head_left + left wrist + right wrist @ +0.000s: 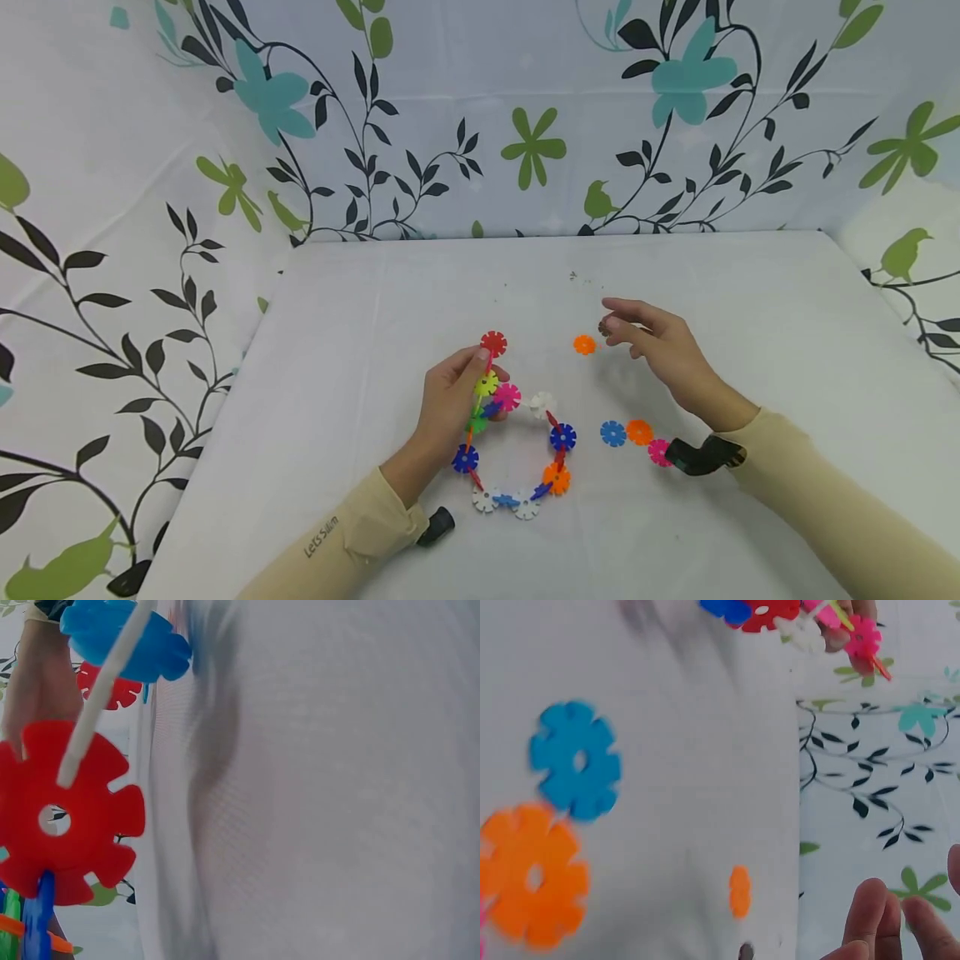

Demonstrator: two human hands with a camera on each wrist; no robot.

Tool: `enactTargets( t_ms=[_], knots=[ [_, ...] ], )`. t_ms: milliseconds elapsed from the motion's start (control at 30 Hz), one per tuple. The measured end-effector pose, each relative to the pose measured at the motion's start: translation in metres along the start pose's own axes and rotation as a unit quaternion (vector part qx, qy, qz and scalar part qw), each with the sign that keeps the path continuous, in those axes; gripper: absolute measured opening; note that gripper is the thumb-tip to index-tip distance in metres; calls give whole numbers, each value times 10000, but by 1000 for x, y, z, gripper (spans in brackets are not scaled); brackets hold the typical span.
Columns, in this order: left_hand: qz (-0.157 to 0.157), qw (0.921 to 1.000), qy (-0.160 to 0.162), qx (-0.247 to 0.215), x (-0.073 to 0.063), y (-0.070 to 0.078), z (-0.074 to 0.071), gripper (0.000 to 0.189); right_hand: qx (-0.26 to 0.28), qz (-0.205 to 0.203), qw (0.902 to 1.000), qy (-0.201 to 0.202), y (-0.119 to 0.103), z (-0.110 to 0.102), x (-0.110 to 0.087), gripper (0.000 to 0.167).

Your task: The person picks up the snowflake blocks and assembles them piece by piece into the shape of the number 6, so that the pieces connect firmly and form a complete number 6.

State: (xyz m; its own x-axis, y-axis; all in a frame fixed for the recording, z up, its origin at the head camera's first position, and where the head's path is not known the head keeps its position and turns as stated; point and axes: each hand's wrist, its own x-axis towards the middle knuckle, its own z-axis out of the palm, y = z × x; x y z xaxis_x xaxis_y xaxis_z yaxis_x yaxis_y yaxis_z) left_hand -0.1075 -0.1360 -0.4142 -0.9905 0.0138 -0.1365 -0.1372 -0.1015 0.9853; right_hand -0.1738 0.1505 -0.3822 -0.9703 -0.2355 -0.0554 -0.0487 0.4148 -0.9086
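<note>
My left hand [447,392] grips a ring-shaped chain of interlocking notched plastic discs near its upper left. A red disc [493,343] sticks up above the thumb; below it are a yellow disc [487,383] and a pink disc [507,397]. The rest of the loop, with a blue disc [562,437] and an orange disc [557,478], hangs or rests by the palm; I cannot tell which. My right hand [660,342] hovers beside a loose orange disc [584,344], its fingers apart. A small dark spot [604,327] shows by its fingertips, its kind unclear.
Right of the chain, a light blue disc [613,433], a second orange disc [639,432] and a loose pink disc [660,452] lie in a row on the white table [360,317]. Black wrist cameras sit at both sleeves. A floral sheet [450,108] hangs behind.
</note>
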Motion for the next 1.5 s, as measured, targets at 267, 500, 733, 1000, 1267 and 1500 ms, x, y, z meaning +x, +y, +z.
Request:
enactTargets(
  t_ms=[267,500,733,1000,1267,1500],
  knots=[
    [83,9999,-51,-51,1,1,-1,37,-315,584,9973,-310,27,-29,-15,63],
    [171,9999,-13,-20,1,1,-2,43,-499,844,9934,-599,45,-45,-26,61],
    [164,9996,101,205,2,0,-2,41,-520,847,9913,-861,56,-53,-32,53],
    [204,9994,117,252,2,0,-2,42,-867,614,9883,-1092,63,-52,-33,48],
    [135,9993,146,305,3,1,-2,35,-1161,175,9812,-1532,62,-46,-33,35],
    [128,9994,143,274,2,3,-1,35,-1493,-108,9749,-1648,55,-38,-37,35]
  ],
)
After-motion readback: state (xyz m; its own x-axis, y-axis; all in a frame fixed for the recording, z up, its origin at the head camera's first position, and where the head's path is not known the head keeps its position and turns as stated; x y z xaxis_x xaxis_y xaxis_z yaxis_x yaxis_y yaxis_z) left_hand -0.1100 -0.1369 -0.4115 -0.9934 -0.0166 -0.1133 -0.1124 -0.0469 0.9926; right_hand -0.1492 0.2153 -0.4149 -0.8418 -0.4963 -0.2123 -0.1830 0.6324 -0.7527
